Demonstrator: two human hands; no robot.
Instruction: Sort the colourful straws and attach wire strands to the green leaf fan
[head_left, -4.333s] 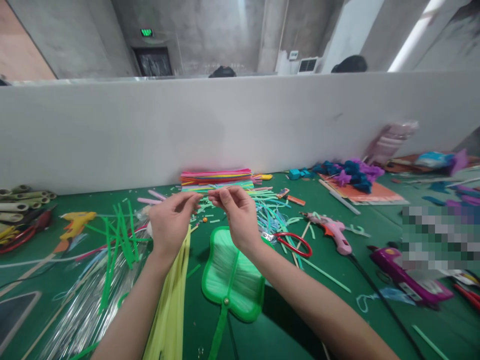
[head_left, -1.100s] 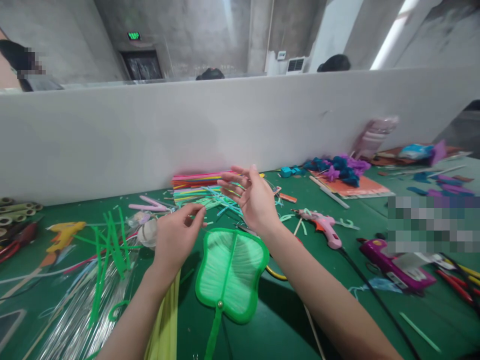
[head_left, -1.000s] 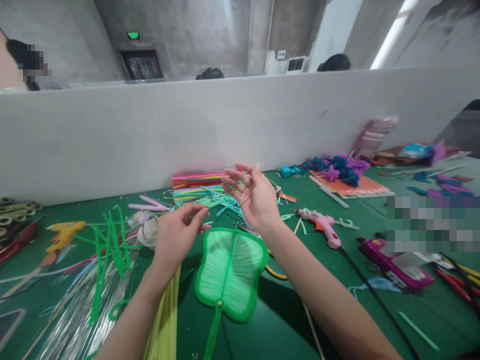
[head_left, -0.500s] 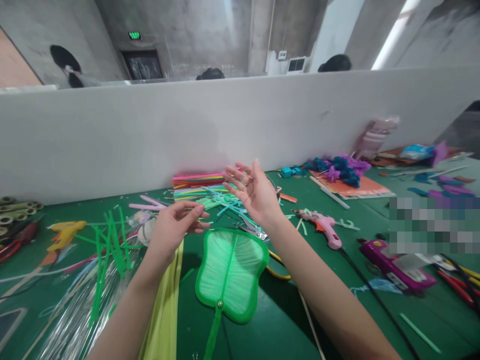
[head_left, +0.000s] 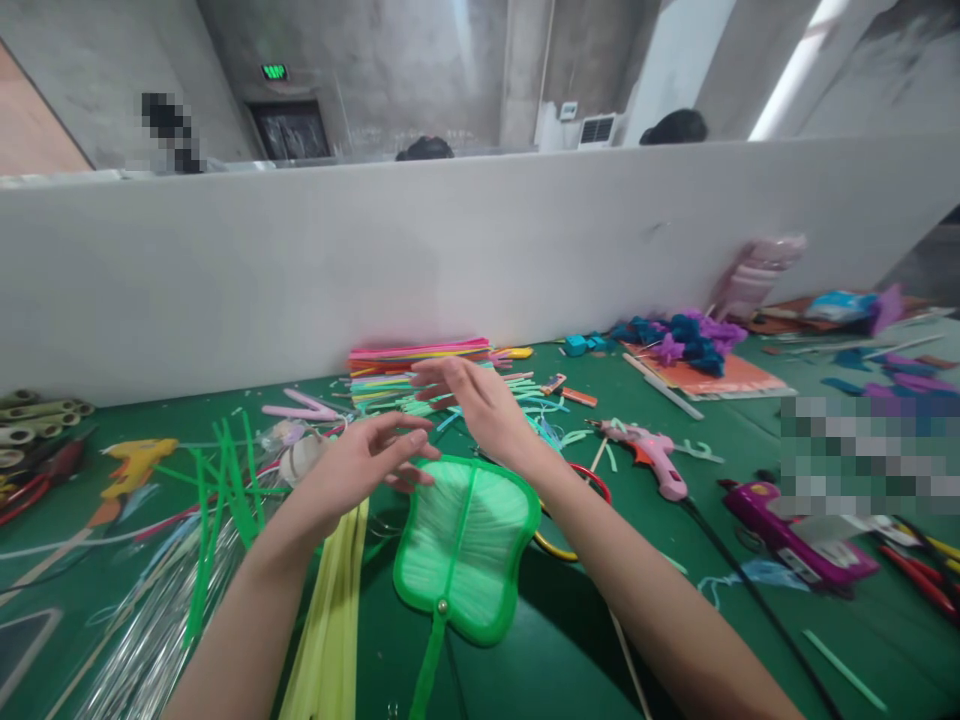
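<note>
A green hand fan (head_left: 487, 545) with a pale, streaked face and a thin handle lies in front of me, a small round bead where handle meets face. Over its upper left edge is my left hand (head_left: 375, 455), fingers loosely apart and nothing visible between them. My right hand (head_left: 487, 405) hovers beyond the fan's top edge, open, its back towards me and fingers pointing left. Behind it lies a stack of coloured strips (head_left: 420, 352). Scissors with red and yellow handle loops (head_left: 559, 548) are partly hidden by my right forearm.
At left are a yellow glue gun (head_left: 135, 465), green strips (head_left: 232, 490) and clear sticks (head_left: 161, 620). Yellow strips (head_left: 330, 620) lie beside the fan. A pink glue gun (head_left: 652, 455) and a purple device (head_left: 795, 535) are at right. A white partition (head_left: 300, 270) stands behind.
My right hand has turned from palm up to palm down and moved left, nearer the left hand. My left hand's fingers have spread and shifted slightly right. The fan stays in place.
</note>
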